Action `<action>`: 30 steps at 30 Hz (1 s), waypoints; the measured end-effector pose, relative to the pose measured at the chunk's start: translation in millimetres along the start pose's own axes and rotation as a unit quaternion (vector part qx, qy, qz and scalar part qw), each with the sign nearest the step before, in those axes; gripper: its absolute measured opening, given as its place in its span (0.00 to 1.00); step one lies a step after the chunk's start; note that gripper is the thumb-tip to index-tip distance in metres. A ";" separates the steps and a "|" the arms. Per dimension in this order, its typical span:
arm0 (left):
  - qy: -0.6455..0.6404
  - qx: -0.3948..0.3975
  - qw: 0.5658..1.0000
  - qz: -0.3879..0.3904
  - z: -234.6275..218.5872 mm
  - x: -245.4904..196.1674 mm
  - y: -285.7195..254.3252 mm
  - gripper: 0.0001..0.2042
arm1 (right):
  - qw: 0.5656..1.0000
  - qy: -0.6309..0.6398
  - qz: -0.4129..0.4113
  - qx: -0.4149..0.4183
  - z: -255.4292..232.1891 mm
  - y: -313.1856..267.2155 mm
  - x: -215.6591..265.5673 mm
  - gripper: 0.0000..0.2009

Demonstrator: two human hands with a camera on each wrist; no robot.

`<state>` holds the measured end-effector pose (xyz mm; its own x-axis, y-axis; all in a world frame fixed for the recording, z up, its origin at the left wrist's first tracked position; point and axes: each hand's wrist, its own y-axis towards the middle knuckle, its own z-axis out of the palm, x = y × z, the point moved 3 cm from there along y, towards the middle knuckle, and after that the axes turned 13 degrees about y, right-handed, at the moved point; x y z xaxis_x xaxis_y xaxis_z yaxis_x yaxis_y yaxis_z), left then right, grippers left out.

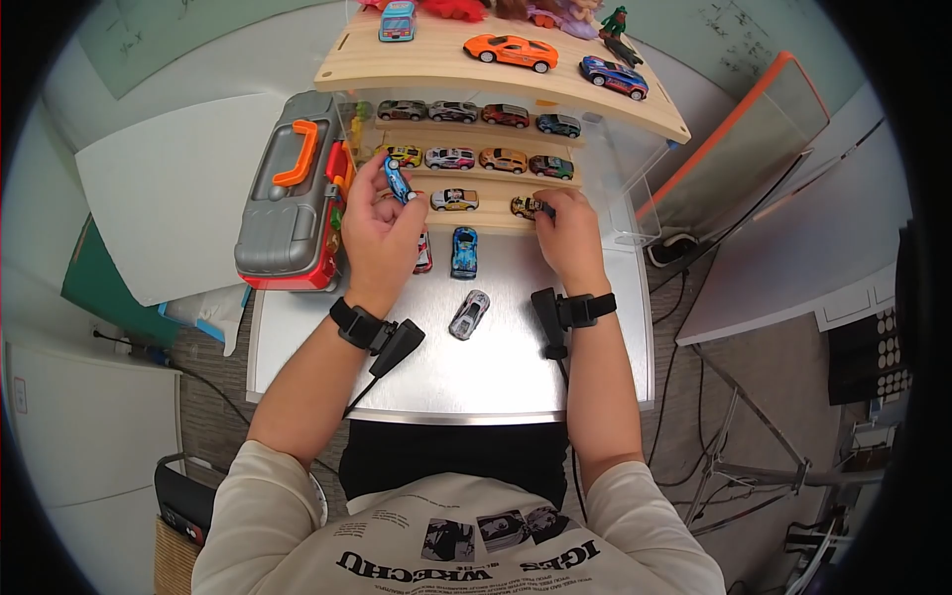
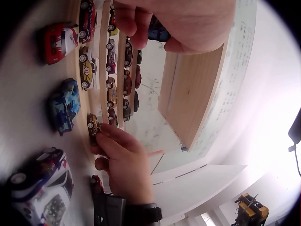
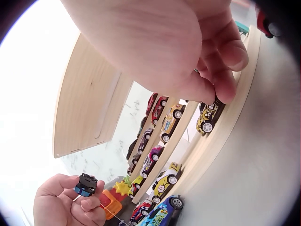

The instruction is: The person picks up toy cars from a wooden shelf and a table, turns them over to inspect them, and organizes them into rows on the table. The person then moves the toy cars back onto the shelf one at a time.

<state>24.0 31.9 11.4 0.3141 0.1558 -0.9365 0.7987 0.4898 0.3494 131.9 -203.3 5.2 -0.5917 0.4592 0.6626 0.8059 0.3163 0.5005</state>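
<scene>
My left hand (image 1: 369, 230) holds a small blue toy car (image 1: 398, 181) above the left end of the display shelf's lower step. In the right wrist view, the dark underside of that blue car (image 3: 86, 184) faces the camera. On the lowest step (image 1: 486, 218), toward its right end, my right hand (image 1: 572, 236) pinches a yellow-and-black toy car (image 1: 522, 206). Its wheels are close over the wood in the right wrist view, and fingers hide its far end. To the left on the same step stands a white-and-yellow toy car (image 1: 455, 200).
Several toy cars line the higher steps. On the metal table (image 1: 397, 387) lie a blue camouflage car (image 1: 464, 254), a silver-white car (image 1: 469, 314) and a red car (image 1: 424, 253). A grey toolbox (image 1: 288, 213) stands left; a wooden top board (image 1: 436, 69) overhangs the steps.
</scene>
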 end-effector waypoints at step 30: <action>0.010 0.009 1.000 -0.021 0.3 0.8 -0.6 0.33 | 0.987 0.137 0.079 0.018 13.4 -2.3 -10.2 0.08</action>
<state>23.9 31.5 10.5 0.2699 0.1536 -0.9506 0.8205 0.4800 0.3105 136.4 -197.6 -10.1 -0.4385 0.2650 0.8588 0.8854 0.2913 0.3622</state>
